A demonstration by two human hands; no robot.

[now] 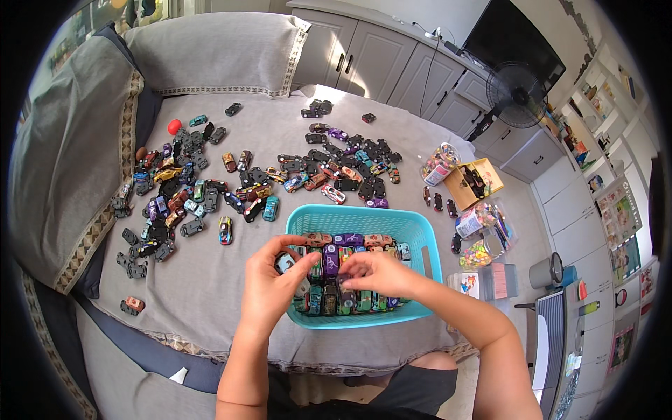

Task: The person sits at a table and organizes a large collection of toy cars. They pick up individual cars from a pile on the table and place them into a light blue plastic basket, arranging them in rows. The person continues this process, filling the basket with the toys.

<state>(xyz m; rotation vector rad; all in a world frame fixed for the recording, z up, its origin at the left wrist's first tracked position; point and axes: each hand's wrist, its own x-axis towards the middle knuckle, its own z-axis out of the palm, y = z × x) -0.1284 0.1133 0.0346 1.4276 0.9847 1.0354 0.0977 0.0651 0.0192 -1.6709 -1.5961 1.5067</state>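
The largest place is taken by a wide seat covered with grey cloth (203,287), and behind it a row of grey cabinets with dark handles (378,52) is seen. On the cabinets a flat black television (514,49) is placed, and before it a round black fan (519,96) is seen. Near the front edge of the cloth, a rectangular turquoise plastic basket with perforated walls (364,323) is set; inside it, many small toy cars of mixed colours are packed side by side. To the right of the basket, beyond its far corner, an open yellowish box (457,189) is found, with a clear jar of colourful small pieces (439,165) just beside it.

Over the left side of the basket, the left hand (268,281) is held, and a small light-blue toy car (284,262) is gripped between its thumb and fingers. The right hand (383,274) is held above the packed cars, with its fingers bent downward and blurred; whether something is gripped by them cannot be told. On the cloth behind the basket, many dark and coloured toy cars (378,152) are scattered in loose groups, and at their far left a red ball (174,127) is seen.
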